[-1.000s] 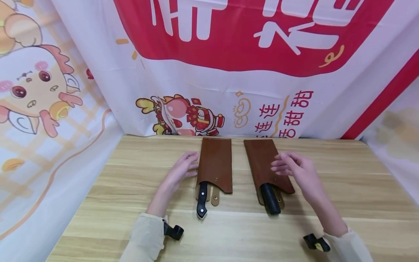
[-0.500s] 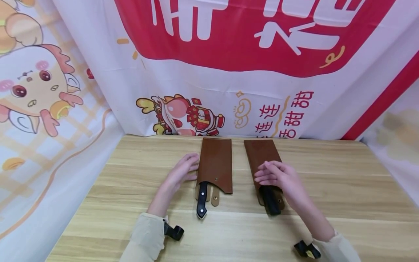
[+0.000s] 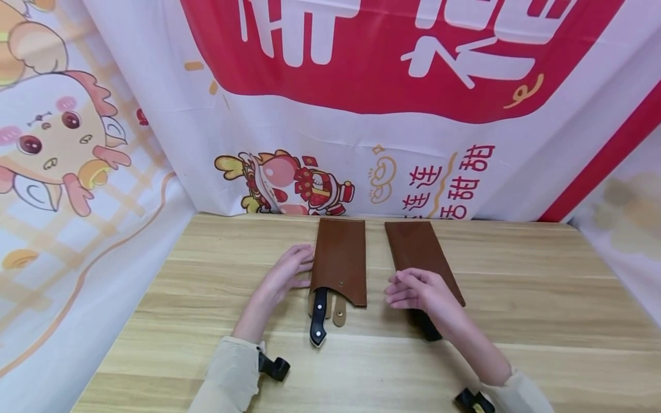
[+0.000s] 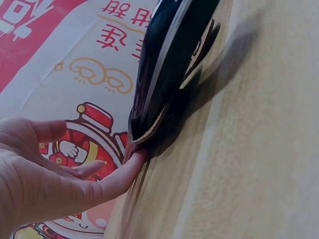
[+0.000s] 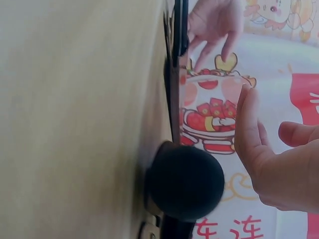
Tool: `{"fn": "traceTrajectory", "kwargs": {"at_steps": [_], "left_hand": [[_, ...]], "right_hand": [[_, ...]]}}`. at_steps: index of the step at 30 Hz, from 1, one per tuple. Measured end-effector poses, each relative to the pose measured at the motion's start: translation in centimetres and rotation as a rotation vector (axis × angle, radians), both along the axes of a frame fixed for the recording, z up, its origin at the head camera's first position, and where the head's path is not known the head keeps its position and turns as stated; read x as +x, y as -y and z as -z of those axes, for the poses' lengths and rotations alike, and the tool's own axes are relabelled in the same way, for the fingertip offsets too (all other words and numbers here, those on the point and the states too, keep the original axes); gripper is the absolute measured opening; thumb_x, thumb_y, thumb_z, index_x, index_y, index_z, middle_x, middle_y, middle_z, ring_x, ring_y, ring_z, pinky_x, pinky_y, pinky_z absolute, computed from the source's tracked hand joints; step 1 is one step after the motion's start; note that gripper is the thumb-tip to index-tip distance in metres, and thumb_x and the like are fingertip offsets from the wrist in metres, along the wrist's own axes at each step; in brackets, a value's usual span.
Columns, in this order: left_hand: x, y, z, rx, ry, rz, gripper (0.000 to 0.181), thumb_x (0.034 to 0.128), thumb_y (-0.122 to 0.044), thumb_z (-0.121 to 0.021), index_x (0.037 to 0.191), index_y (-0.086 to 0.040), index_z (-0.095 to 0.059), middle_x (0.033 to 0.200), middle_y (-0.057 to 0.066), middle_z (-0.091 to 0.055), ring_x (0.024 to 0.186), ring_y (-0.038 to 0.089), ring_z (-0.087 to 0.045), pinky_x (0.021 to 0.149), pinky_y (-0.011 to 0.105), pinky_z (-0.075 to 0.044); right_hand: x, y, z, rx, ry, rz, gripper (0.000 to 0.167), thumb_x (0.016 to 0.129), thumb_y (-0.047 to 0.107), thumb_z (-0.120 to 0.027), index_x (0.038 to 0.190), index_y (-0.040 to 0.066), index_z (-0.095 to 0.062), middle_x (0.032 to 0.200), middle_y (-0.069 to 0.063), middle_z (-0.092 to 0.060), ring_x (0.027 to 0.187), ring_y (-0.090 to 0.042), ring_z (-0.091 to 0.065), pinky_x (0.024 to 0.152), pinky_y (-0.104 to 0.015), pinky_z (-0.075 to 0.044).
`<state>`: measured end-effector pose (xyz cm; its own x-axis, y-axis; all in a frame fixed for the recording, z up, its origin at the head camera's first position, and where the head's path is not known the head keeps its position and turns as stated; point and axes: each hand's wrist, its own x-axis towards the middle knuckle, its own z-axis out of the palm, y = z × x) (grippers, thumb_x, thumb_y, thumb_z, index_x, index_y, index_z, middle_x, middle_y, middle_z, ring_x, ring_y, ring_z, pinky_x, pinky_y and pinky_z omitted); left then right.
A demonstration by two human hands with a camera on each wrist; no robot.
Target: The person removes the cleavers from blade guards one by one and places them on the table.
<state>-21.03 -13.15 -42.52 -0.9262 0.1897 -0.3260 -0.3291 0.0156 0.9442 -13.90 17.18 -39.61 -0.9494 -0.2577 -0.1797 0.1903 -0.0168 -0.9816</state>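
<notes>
Two brown knife sheaths lie on the table. From the left sheath (image 3: 339,258) sticks a knife with a black riveted handle (image 3: 318,318), its blade hidden inside. My left hand (image 3: 283,274) is beside that sheath, fingers relaxed, one fingertip at its edge in the left wrist view. The right sheath (image 3: 420,246) lies at a slant, and a thick black rounded handle (image 5: 187,181) protrudes from it. Over that sheath's mouth and part of the handle hovers my right hand (image 3: 426,295), fingers loosely bent and holding nothing. It hides the sheath's lower part in the head view.
A wooden table (image 3: 206,321) carries both sheaths. Behind it hangs a red and white printed cloth (image 3: 361,126), meeting the table's back edge. Another printed cloth (image 3: 62,275) covers the left side. Black camera mounts (image 3: 273,366) sit at both wrists.
My right hand has moved left and toward me, from the right sheath's right side to over its mouth and handle. The left hand and both sheaths have stayed in place.
</notes>
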Motion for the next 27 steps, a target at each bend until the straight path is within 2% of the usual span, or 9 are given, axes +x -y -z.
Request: {"fn": "traceTrajectory", "kwargs": {"at_steps": [15,27], "left_hand": [[0.1,0.1,0.0,0.011,0.024,-0.016,0.054,0.1099,-0.027,-0.044,0.153,0.004,-0.034,0.150,0.035,-0.042,0.139,0.048,-0.043,0.109,0.060,-0.044],[-0.3,0.4,-0.1,0.096,0.069,-0.015,0.061,0.1104,-0.028,-0.044,0.157,0.005,-0.025,0.153,0.036,-0.038,0.141,0.049,-0.040,0.113,0.060,-0.039]], "right_hand": [[0.2,1.2,1.6,-0.023,0.042,-0.119,0.035,0.106,0.012,-0.049,0.121,-0.020,-0.053,0.104,-0.020,-0.073,0.090,-0.024,-0.074,0.085,-0.037,-0.062],[0.2,1.4,2.1,-0.067,0.072,-0.163,0.039,0.107,0.014,-0.053,0.124,-0.020,-0.053,0.112,-0.025,-0.071,0.096,-0.026,-0.074,0.089,-0.038,-0.060]]}}
